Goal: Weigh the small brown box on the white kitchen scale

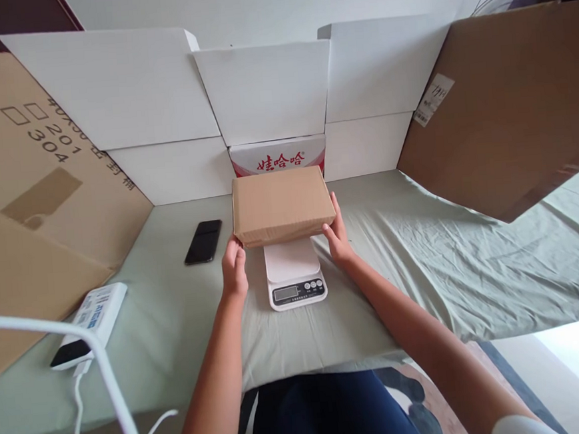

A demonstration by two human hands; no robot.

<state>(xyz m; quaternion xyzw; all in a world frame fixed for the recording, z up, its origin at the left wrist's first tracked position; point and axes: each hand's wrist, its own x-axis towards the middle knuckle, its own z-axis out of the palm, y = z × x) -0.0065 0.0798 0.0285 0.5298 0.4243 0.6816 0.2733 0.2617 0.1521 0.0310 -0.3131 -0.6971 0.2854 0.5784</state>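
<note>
A plain brown cardboard box is held level between both my hands, just above the far part of a small white kitchen scale. My left hand grips the box's near left corner. My right hand presses against its right side. The scale's display and buttons face me, and its front half shows below the box. Whether the box touches the scale's platform I cannot tell.
A black phone lies left of the box on the pale green sheet. A white power bank with a white cable sits at the near left. Brown cardboard sheets and white cartons wall the sides and back.
</note>
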